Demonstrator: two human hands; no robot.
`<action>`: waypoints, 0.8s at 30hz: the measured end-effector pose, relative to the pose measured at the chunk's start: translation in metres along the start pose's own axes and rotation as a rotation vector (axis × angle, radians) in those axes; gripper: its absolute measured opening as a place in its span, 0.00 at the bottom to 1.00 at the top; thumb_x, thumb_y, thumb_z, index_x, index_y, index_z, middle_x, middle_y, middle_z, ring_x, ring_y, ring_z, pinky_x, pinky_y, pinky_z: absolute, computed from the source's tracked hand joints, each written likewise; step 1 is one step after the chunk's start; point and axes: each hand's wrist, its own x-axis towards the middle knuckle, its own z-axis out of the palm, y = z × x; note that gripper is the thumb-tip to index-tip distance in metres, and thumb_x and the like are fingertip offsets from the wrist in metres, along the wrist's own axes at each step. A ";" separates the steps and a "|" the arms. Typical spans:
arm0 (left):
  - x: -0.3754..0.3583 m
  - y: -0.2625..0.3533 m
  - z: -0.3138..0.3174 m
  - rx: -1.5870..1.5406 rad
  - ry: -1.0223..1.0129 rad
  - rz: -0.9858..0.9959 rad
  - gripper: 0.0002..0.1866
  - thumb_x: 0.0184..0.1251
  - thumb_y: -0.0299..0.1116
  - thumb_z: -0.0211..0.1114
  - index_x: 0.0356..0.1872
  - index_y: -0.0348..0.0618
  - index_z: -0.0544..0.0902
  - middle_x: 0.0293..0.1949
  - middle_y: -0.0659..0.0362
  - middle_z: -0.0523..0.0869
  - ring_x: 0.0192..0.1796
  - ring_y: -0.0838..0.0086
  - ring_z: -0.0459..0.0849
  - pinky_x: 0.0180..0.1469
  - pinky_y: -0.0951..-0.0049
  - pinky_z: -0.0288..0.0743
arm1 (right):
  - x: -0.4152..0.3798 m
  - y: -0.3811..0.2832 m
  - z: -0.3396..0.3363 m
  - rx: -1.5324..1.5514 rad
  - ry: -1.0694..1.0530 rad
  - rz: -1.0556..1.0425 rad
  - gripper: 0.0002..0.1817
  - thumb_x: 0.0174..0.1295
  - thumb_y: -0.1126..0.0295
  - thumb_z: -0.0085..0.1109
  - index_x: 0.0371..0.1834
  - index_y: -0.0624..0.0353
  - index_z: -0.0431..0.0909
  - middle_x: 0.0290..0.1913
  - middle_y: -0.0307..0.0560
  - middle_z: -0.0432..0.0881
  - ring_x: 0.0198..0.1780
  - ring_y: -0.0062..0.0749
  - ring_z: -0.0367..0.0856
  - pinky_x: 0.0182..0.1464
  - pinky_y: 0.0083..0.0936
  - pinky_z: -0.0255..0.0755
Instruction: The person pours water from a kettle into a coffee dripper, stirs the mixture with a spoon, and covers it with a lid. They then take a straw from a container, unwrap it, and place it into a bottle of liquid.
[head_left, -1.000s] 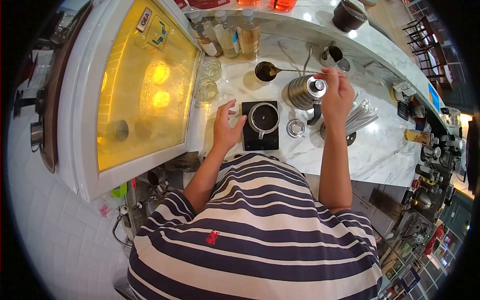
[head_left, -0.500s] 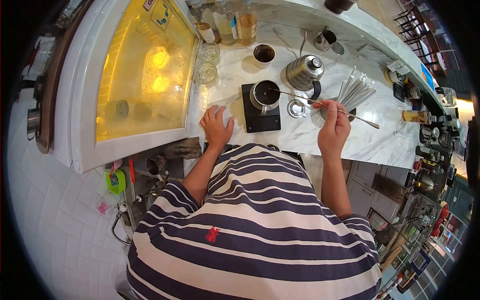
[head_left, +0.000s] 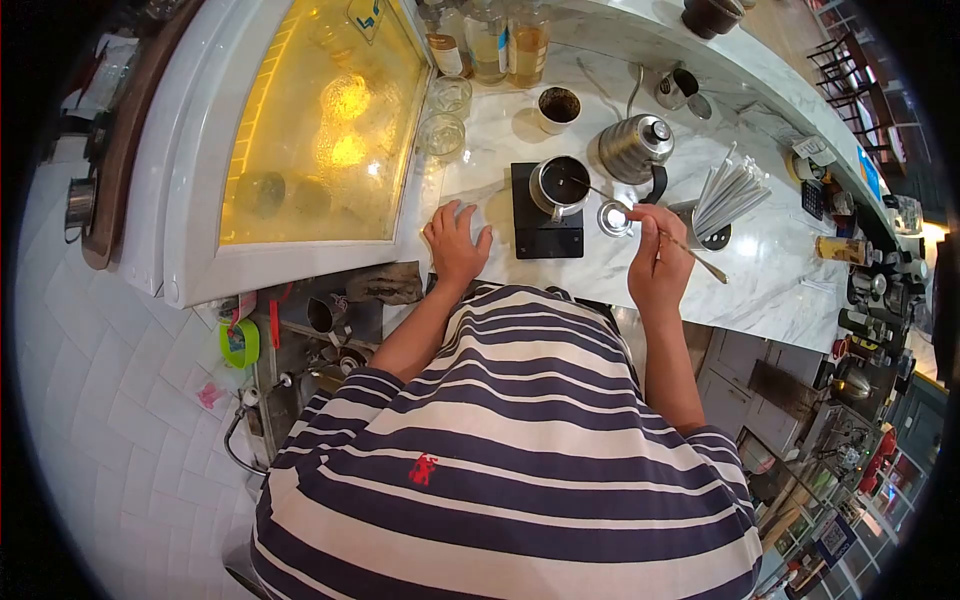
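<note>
Marble counter [head_left: 480, 190] holds a metal cup [head_left: 559, 187] of dark liquid.

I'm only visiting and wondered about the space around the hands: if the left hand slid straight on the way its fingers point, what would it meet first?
Probably the nearer glass, with bare counter before it. The left hand might just brush its side; depth is hard to judge here.

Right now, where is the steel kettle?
In the head view, the steel kettle stands to the right of the metal cup on the black scale, just left of the white straws.
</note>
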 end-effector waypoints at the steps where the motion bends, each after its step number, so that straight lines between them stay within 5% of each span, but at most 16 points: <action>1: -0.001 0.001 0.001 -0.004 0.000 -0.002 0.26 0.63 0.43 0.72 0.60 0.44 0.83 0.65 0.48 0.77 0.70 0.51 0.71 0.71 0.48 0.59 | -0.001 0.000 0.001 0.010 -0.007 -0.018 0.06 0.77 0.74 0.56 0.45 0.60 0.84 0.43 0.45 0.89 0.47 0.44 0.86 0.62 0.44 0.73; 24: -0.001 -0.001 0.001 -0.011 0.030 0.009 0.25 0.62 0.43 0.72 0.59 0.44 0.83 0.64 0.49 0.78 0.70 0.51 0.71 0.71 0.47 0.60 | -0.006 -0.006 0.001 -0.054 -0.041 -0.099 0.05 0.76 0.76 0.57 0.46 0.58 0.84 0.46 0.44 0.90 0.49 0.40 0.87 0.65 0.44 0.72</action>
